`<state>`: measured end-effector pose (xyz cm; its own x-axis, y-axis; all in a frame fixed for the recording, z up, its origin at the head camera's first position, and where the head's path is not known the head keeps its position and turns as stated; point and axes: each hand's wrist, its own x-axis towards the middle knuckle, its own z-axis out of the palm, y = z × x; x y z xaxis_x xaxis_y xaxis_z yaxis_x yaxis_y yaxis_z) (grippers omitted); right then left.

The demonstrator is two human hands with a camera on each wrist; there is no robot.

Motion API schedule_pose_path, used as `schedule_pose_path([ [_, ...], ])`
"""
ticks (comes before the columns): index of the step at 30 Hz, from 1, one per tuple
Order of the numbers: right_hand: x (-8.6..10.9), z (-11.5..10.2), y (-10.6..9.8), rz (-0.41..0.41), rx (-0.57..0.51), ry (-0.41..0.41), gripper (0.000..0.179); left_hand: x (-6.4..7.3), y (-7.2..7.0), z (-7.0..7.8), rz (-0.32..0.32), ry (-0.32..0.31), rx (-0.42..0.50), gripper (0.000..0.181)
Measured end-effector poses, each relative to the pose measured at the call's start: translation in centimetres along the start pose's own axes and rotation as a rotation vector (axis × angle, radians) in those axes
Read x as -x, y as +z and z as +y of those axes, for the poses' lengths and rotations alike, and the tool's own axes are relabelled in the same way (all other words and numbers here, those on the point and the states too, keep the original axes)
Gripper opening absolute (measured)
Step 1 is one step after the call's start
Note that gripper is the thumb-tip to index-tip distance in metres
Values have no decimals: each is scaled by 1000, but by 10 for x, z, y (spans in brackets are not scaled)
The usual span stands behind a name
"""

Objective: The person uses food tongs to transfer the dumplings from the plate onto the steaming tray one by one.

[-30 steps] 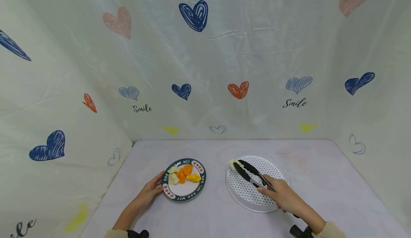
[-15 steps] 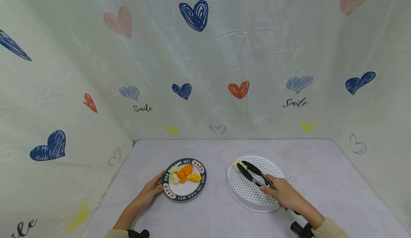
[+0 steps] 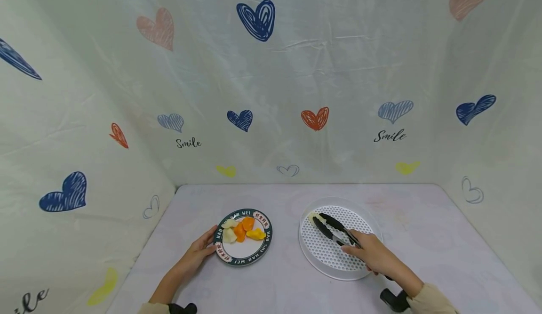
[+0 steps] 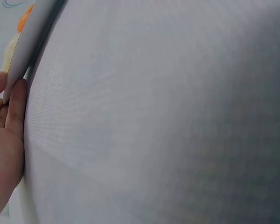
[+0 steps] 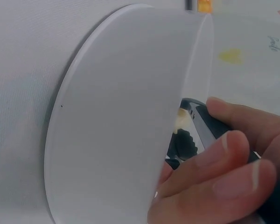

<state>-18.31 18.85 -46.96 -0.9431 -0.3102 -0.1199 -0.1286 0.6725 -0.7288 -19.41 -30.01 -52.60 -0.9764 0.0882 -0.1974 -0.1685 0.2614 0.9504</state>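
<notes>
My left hand [image 3: 198, 250] holds the left edge of a round plate [image 3: 243, 252] with a dark patterned rim. In the left wrist view the thumb lies above the plate's edge [image 4: 30, 39] and fingers are beneath it. Orange pieces [image 3: 239, 232], a yellow piece [image 3: 256, 234] and pale pieces [image 3: 229, 236] of food sit on the plate. My right hand [image 3: 372, 253] grips black-and-silver tongs [image 3: 323, 229] over a white round perforated tray [image 3: 326, 271]. Between the tong tips is a pale yellow piece [image 3: 311, 218], at the tray's upper left.
The white table [image 3: 285, 257] separates the plate from the tray. Behind and at the left hangs a pale curtain [image 3: 271, 78] printed with hearts. A black wrist camera [image 3: 394, 300] sits below my right hand.
Over the last second the tongs and the pale piece have shifted slightly right and down across the tray. My left hand and the plate have hardly moved.
</notes>
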Motion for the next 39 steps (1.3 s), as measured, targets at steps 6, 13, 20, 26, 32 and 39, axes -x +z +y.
schedule_pose_path([
  [6,-2,-2,0,11,12,34,73,1,0,2,-1,4,-3,63],
  [13,0,-6,-3,4,-7,45,79,2,1,3,17,-3,-10,62],
  [20,0,-15,-5,13,-63,-2,85,-2,-1,2,21,3,-2,62],
  [26,-1,-27,-1,-16,-105,-82,87,-1,-1,0,22,-3,10,62],
  [32,-5,-38,6,-50,-107,-153,82,-1,1,-4,24,-10,12,62],
  [39,-12,-51,18,-109,-148,-200,72,-1,0,-3,24,-21,2,63],
])
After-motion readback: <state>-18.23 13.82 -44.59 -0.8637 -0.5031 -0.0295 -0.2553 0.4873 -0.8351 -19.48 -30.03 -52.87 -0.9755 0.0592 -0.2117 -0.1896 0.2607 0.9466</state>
